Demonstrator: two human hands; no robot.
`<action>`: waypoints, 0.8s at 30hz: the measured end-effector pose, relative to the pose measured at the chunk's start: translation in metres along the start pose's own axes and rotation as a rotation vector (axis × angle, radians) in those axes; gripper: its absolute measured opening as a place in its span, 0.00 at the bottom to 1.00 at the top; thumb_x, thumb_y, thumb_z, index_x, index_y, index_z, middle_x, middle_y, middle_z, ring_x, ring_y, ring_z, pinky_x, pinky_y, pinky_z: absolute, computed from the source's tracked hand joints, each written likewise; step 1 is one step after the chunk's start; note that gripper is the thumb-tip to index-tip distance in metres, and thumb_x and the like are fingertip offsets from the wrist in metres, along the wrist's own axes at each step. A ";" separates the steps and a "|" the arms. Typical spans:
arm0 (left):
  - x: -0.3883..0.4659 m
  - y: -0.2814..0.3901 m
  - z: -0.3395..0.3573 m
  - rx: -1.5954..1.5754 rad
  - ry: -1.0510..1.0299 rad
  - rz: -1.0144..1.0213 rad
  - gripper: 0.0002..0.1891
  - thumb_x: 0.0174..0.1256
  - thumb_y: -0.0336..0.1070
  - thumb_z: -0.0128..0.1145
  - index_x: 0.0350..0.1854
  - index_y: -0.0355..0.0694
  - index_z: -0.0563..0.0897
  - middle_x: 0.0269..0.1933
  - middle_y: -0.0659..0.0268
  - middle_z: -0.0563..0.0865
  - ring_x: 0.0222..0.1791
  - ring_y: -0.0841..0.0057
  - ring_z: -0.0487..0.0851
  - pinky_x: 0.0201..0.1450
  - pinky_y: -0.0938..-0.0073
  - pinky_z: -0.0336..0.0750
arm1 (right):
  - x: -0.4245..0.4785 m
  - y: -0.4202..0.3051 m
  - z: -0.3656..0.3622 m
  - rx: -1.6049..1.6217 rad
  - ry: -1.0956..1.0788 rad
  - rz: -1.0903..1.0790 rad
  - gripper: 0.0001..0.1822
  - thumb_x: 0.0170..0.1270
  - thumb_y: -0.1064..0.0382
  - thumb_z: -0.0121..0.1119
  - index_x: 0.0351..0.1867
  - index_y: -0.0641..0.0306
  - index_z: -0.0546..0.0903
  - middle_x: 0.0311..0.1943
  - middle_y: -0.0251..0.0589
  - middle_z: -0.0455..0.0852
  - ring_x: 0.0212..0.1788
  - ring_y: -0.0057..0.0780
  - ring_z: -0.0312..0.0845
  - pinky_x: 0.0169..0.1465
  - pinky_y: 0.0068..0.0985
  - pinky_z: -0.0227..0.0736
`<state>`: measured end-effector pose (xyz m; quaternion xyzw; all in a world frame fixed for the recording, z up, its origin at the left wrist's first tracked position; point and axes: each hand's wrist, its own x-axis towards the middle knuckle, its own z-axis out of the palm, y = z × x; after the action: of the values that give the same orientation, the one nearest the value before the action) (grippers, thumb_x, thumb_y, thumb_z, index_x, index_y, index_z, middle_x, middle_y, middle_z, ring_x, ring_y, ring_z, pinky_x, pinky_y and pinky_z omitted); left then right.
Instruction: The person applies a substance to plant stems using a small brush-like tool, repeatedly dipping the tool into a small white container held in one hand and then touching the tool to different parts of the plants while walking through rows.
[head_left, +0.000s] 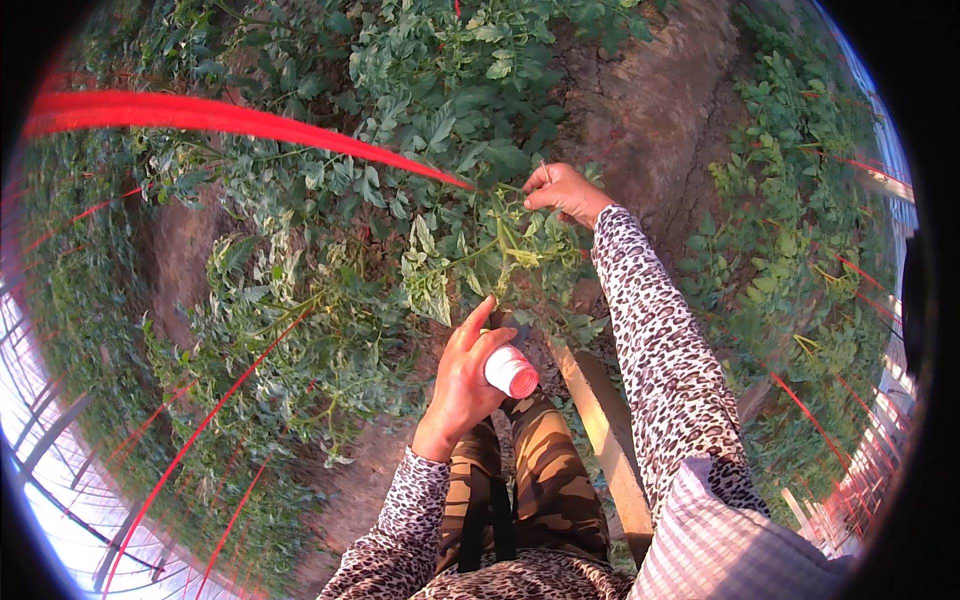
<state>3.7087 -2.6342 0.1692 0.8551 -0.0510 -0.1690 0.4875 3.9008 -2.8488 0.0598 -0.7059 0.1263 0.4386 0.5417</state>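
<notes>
My left hand (469, 371) is closed around a small white plastic bottle (511, 370) with its open, pinkish mouth tilted up toward me. Its index finger reaches to the lower stem of a tomato plant (504, 259). Above and to the right, my right hand (564, 192) pinches a thin, light-coloured stick (545, 172) between thumb and fingers beside the plant's top. Small yellowish flower parts show near the stem. A red string (300, 131) runs from the upper left down to the plant's top.
Leafy tomato rows (450, 75) stand ahead and on both sides, with bare soil (652, 97) between them. More red strings (217, 412) slant at left and right. A wooden plank (604, 442) lies beside my right leg.
</notes>
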 end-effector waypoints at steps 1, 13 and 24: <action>-0.003 0.001 0.001 0.000 0.000 0.000 0.28 0.39 0.31 0.75 0.49 0.39 0.82 0.67 0.46 0.73 0.62 0.51 0.76 0.63 0.59 0.72 | 0.001 0.003 0.003 0.069 -0.003 0.010 0.17 0.54 0.62 0.69 0.45 0.65 0.82 0.33 0.29 0.82 0.29 0.15 0.73 0.26 0.19 0.63; -0.023 0.010 0.002 0.036 -0.074 -0.027 0.28 0.39 0.30 0.75 0.49 0.39 0.83 0.67 0.47 0.74 0.63 0.51 0.76 0.63 0.59 0.73 | 0.016 0.050 0.015 0.324 0.127 -0.174 0.10 0.53 0.64 0.68 0.34 0.62 0.80 0.29 0.29 0.81 0.28 0.16 0.73 0.25 0.20 0.66; -0.041 0.022 -0.004 0.076 -0.129 -0.058 0.26 0.40 0.29 0.74 0.48 0.38 0.84 0.66 0.48 0.75 0.62 0.52 0.77 0.62 0.59 0.74 | 0.021 0.049 0.018 0.469 0.110 -0.254 0.10 0.52 0.75 0.64 0.36 0.66 0.78 0.29 0.30 0.81 0.32 0.18 0.77 0.36 0.20 0.70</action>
<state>3.6736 -2.6322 0.2000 0.8614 -0.0639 -0.2355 0.4454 3.8726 -2.8452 0.0112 -0.5940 0.1641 0.2869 0.7334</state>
